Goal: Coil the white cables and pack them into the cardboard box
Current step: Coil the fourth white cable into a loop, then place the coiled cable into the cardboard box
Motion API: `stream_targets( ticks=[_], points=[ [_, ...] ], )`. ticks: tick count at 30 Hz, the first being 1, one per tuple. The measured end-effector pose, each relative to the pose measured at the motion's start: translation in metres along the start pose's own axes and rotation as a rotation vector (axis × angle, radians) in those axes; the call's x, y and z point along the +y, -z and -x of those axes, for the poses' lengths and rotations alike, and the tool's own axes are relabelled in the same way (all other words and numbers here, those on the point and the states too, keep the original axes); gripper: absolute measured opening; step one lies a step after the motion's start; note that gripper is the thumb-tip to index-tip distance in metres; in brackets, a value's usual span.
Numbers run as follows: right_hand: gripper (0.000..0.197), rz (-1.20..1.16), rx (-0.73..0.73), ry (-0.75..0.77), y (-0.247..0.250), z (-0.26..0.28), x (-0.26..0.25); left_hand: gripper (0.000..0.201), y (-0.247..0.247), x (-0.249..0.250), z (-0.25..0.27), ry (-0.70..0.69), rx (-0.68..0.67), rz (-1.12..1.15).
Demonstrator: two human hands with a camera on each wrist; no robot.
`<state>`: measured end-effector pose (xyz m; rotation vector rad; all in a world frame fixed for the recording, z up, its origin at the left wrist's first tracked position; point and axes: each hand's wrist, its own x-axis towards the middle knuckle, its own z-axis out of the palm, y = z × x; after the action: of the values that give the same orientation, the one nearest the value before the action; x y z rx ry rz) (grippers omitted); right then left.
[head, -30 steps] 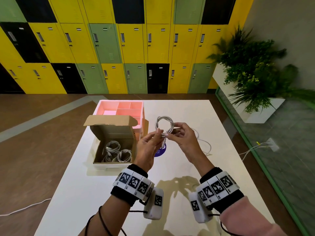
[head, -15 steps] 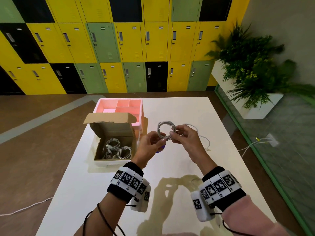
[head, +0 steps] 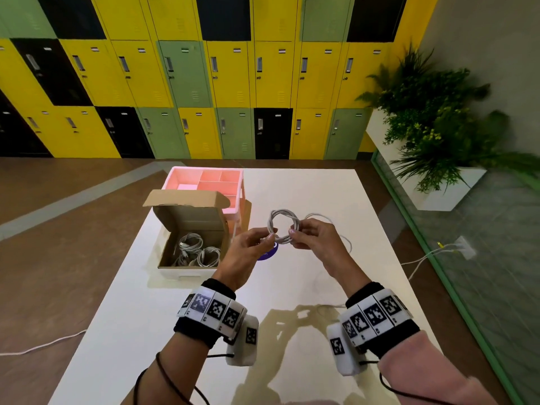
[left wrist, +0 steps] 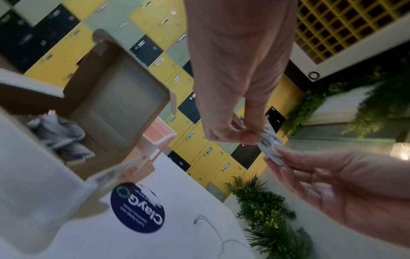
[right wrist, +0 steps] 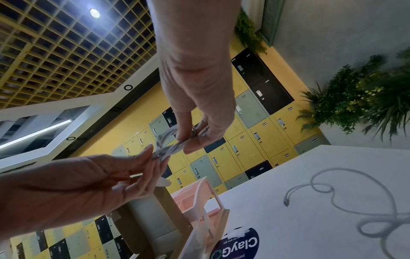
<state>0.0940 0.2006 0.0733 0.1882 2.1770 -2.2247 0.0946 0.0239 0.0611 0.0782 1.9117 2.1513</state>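
- Since a second ago, the coiled cable (head: pixel 283 227) has been turned from an upright oval into a round ring facing the viewer, and both hands have shifted slightly away from the cardboard box (head: pixel 191 238).
- The left hand (head: pixel 248 252) pinches the ring's lower edge between thumb and fingertips; the right hand (head: pixel 314 239) pinches it beside the left, fingers curled on the twisted strands.
- The ring is held in the air, to the right of the box and above the table (head: pixel 306 287).
- Progress, as a judgement: several coiled cables (head: pixel 195 251) already lie inside the open box; this one looks nearly finished but not yet packed.
- At least one loose cable (right wrist: pixel 332 198) lies uncoiled on the table, farther right of the box, so more work remains.
- The right wrist view shows that loose cable's plug end and loops clearly; the head view mostly hides it behind the right hand.
- The left wrist view shows the round blue sticker (left wrist: pixel 137 208) just beside the box; the head view shows only its edge.
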Motion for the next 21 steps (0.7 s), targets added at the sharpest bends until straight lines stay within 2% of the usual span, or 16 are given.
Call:
stream_targets(
  ticks=[3,12,21],
  points=[
    [0.022,0.034,-0.021,-0.014,0.007,0.003,-0.002,0.018,-0.006,0.001,0.004,-0.033,0.033,-0.044],
    [0.013,0.172,-0.048,-0.053,0.008,0.003,0.016,0.022,-0.012,-0.021,0.013,-0.062,0.183,-0.101],
    [0.015,0.319,-0.078,-0.043,-0.031,-0.005,0.016,0.021,0.021,-0.023,0.01,-0.042,0.343,-0.091]
  ],
)
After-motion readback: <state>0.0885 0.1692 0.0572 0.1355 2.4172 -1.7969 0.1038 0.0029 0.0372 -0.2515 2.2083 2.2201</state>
